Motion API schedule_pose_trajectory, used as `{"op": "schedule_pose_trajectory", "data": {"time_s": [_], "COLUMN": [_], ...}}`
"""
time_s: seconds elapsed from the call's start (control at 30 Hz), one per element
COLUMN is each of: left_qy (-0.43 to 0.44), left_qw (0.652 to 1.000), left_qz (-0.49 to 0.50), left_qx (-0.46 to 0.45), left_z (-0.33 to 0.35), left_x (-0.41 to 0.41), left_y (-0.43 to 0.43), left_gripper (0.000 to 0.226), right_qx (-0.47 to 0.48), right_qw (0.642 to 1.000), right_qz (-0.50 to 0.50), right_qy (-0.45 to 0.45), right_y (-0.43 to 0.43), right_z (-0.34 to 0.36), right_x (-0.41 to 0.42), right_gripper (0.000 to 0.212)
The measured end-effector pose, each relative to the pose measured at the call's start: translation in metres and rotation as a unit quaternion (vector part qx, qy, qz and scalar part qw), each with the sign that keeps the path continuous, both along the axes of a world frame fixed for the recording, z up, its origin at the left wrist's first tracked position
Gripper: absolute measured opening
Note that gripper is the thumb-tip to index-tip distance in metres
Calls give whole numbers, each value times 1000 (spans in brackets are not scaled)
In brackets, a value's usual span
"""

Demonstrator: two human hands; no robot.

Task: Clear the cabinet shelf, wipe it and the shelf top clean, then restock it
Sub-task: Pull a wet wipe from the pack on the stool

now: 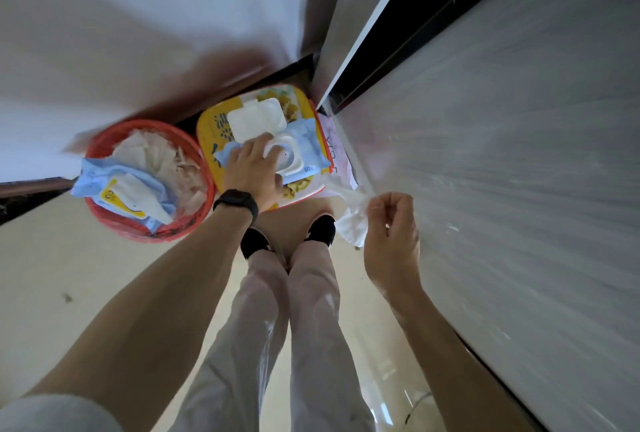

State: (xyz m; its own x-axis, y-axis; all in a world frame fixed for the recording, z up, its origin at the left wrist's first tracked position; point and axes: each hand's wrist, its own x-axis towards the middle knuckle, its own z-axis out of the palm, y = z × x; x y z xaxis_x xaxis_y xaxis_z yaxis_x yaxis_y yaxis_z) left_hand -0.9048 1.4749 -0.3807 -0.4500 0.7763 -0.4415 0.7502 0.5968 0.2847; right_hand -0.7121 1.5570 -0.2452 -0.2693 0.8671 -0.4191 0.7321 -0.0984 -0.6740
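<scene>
A blue pack of wet wipes (304, 151) lies with its white lid flipped open on a yellow box (211, 140) on the floor. My left hand (254, 168) rests on the pack, fingers over its opening. My right hand (391, 227) pinches a white wet wipe (351, 223) pulled out to the right of the pack. The pale cabinet side (502, 172) rises along the right.
A red bin (104, 210) full of used wipes and an empty blue wipe pack (104, 182) stands left of the yellow box. My feet in black shoes (322, 229) stand just below the box. A white wall runs along the left.
</scene>
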Motion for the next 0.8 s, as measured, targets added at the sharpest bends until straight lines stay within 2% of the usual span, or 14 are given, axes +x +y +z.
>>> {"op": "schedule_pose_trajectory", "data": {"time_s": [0.07,0.1,0.17,0.23,0.27,0.33,0.4,0.43,0.5,0.53,0.6,0.67,0.73,0.8], "left_qy": [3,-21,-146,-276,-289,-205,-100,-68,-27,-16,-24,-26,-64,-146], "left_qw": [984,962,891,813,807,873,972,996,990,985,986,979,970,961], "left_qz": [174,270,430,510,511,430,192,44,-130,-145,-93,-79,-83,-67], "left_qx": [30,35,20,42,60,102,91,46,-54,-89,-134,-184,-220,-223], "left_z": [1,3,13,17,22,28,25,16,1,-4,-15,-17,-5,16], "left_x": [-29,-44,-66,-74,-74,-67,-51,-39,-8,6,26,31,22,6], "left_y": [5,10,25,36,37,29,9,-5,-29,-37,-44,-36,-18,-3], "left_gripper": [58,62,72,70,65,49,43,48,66,75,89,92,82,64], "right_qx": [-2,-5,-12,-19,-21,-28,-31,-30,-30,-30,-27,-21,-20,-23], "right_qw": [1000,1000,1000,1000,1000,1000,999,999,999,999,999,999,999,997], "right_qz": [10,12,14,15,15,13,11,10,14,17,20,24,38,58], "right_qy": [2,1,-4,-5,-5,-3,-4,-4,-4,-6,-12,-19,-27,-45], "right_y": [1,2,2,2,2,0,-2,-2,-5,-7,-10,-12,-13,-12], "right_z": [1,0,-2,-4,-4,-4,-2,-2,-2,-2,-4,-6,-2,12], "right_x": [-3,-5,-10,-17,-21,-27,-31,-33,-36,-37,-36,-33,-32,-30], "right_gripper": [8,7,7,6,6,7,7,7,6,6,6,6,6,6]}}
